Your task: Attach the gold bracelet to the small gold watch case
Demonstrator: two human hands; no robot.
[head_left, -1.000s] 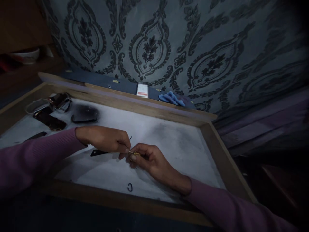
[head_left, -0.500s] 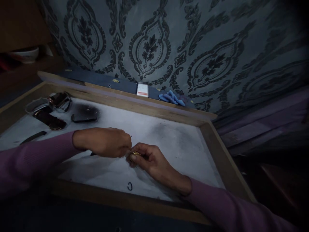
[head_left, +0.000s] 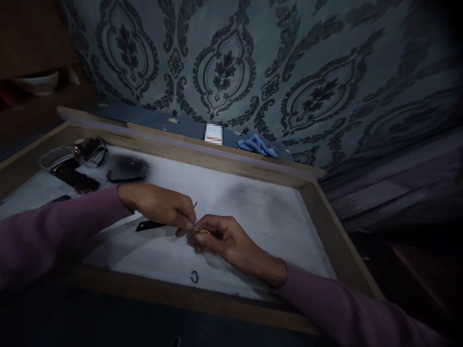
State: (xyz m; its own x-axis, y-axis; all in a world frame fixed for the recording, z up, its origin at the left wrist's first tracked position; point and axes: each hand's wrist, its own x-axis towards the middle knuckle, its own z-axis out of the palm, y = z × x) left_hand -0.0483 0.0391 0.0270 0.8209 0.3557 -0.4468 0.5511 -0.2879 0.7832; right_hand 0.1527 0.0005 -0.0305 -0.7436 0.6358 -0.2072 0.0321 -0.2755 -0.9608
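Observation:
My right hand (head_left: pixel 231 243) pinches a small gold-coloured piece (head_left: pixel 202 233) between thumb and fingers, its exact kind unclear. Right against it, the fingertips of my left hand (head_left: pixel 168 209) close on a thin pin-like metal tool (head_left: pixel 196 229); its slim dark end sticks up behind the knuckles. Both hands are above the white surface (head_left: pixel 253 202) of a shallow wooden tray. Under my left hand lies a flat black strip (head_left: pixel 150 225) with a small hole at its end. A small curled dark piece (head_left: pixel 194 276) rests nearer to me.
Wooden walls (head_left: pixel 336 246) rim the tray. At its far left are dark, gold-edged items (head_left: pixel 74 178), a glassy piece (head_left: pixel 92 152) and a black rounded object (head_left: pixel 126 171). Behind the back rail sit a small white box (head_left: pixel 213 133) and a crumpled blue cloth (head_left: pixel 257 145).
My left hand has turned and shifted slightly, so its pinching fingertips and the thin tool now show, with more of the black strip uncovered. My right hand stays nearly still with the gold-coloured piece.

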